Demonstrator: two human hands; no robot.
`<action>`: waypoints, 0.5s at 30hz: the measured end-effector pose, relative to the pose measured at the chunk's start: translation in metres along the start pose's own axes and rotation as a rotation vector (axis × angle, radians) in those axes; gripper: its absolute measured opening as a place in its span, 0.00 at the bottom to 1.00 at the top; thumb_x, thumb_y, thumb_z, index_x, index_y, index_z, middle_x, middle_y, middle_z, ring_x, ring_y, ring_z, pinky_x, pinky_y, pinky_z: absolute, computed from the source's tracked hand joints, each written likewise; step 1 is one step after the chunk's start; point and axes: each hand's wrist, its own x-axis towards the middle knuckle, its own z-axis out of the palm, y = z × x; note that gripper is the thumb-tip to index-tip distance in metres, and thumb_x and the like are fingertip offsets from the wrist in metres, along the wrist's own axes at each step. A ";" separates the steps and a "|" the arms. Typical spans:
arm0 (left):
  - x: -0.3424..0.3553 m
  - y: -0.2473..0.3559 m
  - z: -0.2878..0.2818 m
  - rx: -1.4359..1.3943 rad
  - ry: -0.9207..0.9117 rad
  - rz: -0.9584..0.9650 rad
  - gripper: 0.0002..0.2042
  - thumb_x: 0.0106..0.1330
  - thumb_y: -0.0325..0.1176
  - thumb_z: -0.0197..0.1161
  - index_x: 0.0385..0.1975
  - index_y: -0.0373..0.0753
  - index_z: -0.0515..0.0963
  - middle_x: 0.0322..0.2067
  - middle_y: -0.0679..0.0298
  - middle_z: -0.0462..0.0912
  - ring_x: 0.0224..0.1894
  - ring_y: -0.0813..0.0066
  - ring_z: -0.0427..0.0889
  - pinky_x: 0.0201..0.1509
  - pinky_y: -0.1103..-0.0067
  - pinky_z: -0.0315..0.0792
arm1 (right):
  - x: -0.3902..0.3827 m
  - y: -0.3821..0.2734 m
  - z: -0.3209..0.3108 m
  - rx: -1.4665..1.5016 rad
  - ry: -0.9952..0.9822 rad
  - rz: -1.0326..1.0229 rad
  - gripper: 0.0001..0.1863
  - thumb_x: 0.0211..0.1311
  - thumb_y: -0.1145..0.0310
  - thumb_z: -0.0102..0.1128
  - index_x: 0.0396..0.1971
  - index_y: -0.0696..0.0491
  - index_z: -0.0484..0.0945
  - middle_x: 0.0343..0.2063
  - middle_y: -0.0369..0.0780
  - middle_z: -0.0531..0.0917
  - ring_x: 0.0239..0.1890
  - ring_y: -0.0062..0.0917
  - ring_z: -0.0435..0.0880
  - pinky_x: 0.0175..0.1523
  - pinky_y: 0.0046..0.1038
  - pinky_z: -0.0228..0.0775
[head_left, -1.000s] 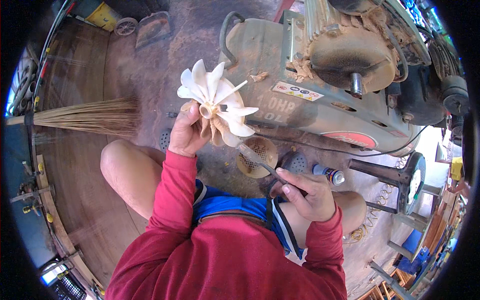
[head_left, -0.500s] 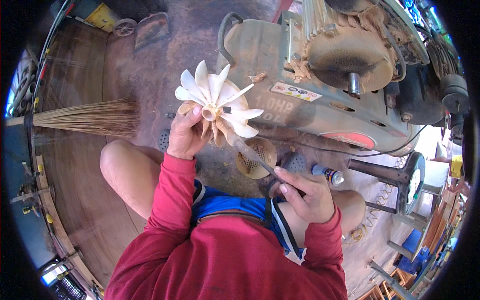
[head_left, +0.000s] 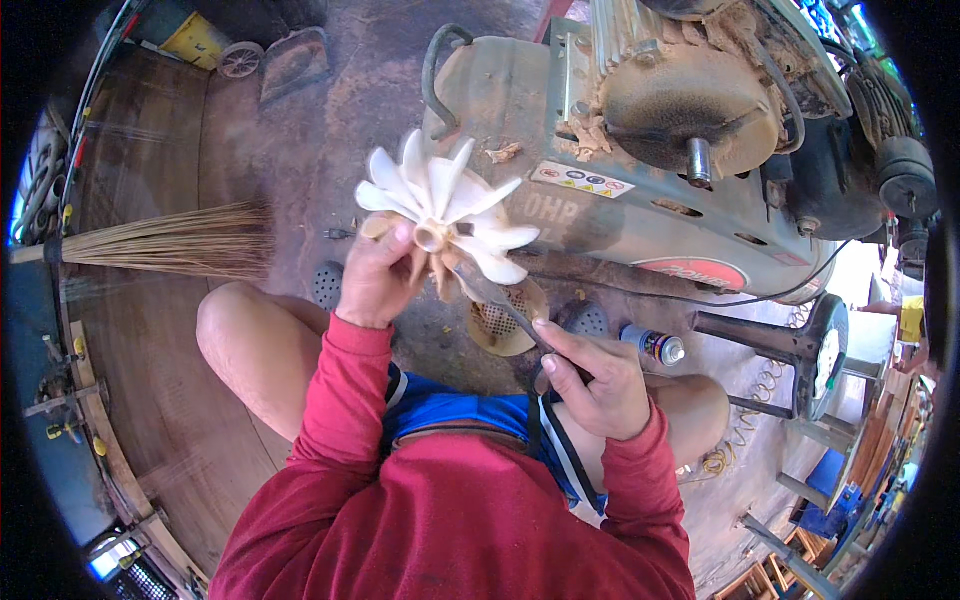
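A white plastic fan wheel (head_left: 440, 205) with several blades is held up in front of me. Brown dirt coats its lower blades and hub. My left hand (head_left: 376, 270) grips it at the lower left, thumb beside the hub. In my closed right hand (head_left: 602, 380) is a slim scraper (head_left: 512, 312) with a flat greyish blade and a dark handle. Its tip meets the dirty blades just below the hub; exact contact is hard to tell. The index finger lies along the handle.
A dusty air compressor (head_left: 620, 240) with a bare motor shaft (head_left: 700, 160) stands ahead. On the floor are a perforated round cover (head_left: 507, 318), a spray can (head_left: 655, 345) and an angle grinder-like black tool (head_left: 815, 360). A straw broom (head_left: 170, 240) lies left.
The fan wheel has shifted slightly right and down in my left hand. The scraper and my right hand have moved a little left, its tip still at the dirty blades.
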 end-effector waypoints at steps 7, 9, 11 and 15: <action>-0.001 -0.001 0.004 0.065 0.038 -0.047 0.24 0.70 0.38 0.70 0.60 0.33 0.73 0.53 0.56 0.83 0.54 0.63 0.84 0.57 0.65 0.80 | -0.006 0.002 -0.009 0.003 -0.113 0.123 0.23 0.61 0.79 0.67 0.58 0.53 0.83 0.27 0.46 0.85 0.24 0.36 0.86 0.34 0.33 0.77; -0.003 -0.002 0.010 0.014 0.036 -0.045 0.22 0.72 0.35 0.68 0.60 0.32 0.74 0.52 0.55 0.85 0.52 0.65 0.86 0.54 0.68 0.83 | -0.006 0.003 -0.006 -0.006 -0.106 0.121 0.23 0.62 0.79 0.67 0.58 0.53 0.83 0.27 0.46 0.85 0.24 0.36 0.86 0.34 0.33 0.78; -0.003 -0.002 0.014 -0.027 0.017 0.004 0.21 0.73 0.34 0.66 0.61 0.32 0.74 0.53 0.56 0.84 0.54 0.66 0.85 0.57 0.68 0.81 | -0.003 0.002 0.000 0.029 -0.034 0.083 0.22 0.62 0.78 0.67 0.58 0.53 0.83 0.26 0.46 0.85 0.24 0.36 0.86 0.34 0.33 0.77; -0.007 -0.007 0.011 0.086 0.035 -0.048 0.26 0.71 0.37 0.68 0.65 0.36 0.69 0.55 0.60 0.82 0.56 0.64 0.82 0.63 0.65 0.76 | 0.000 -0.004 0.003 0.022 -0.039 0.124 0.22 0.63 0.78 0.66 0.58 0.54 0.83 0.28 0.48 0.86 0.26 0.36 0.87 0.35 0.32 0.78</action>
